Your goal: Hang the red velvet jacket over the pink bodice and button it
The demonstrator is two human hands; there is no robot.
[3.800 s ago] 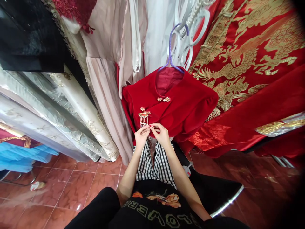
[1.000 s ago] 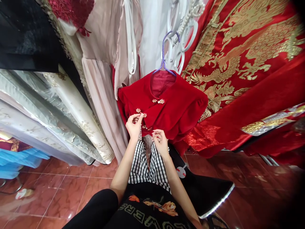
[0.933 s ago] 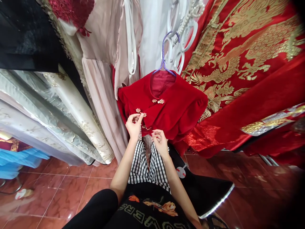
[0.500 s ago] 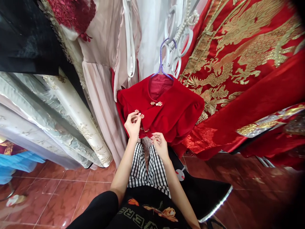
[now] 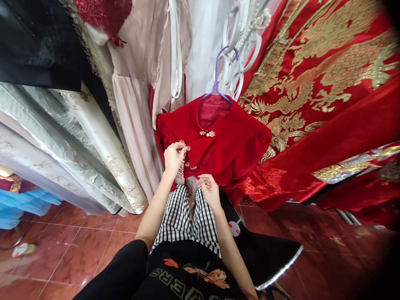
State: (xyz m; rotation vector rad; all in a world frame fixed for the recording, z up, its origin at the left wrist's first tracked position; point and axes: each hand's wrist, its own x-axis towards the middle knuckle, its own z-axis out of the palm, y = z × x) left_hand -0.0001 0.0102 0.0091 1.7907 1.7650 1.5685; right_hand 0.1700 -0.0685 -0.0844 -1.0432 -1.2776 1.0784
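Note:
A red velvet jacket with a stand collar hangs in front of me on a purple hanger. One jewelled clasp sits at its collar, and another clasp lies lower down the front. My left hand pinches the jacket's front edge by the middle clasp, which its fingers partly cover. Strings of beads dangle below that hand. At the lower hem, my right hand has its thumb and fingers drawn together; what lies between them is too small to make out.
Pale pink and white-grey gowns hang on the left. On the right hangs a red garment with gold dragon embroidery. White rings carry the hanger. A black piece with a glittering edge is low right, above red floor tiles.
My left hand has turned and closed more over the middle clasp, and the bead strings now show below it. The right hand stays at the hem. The view has shifted slightly.

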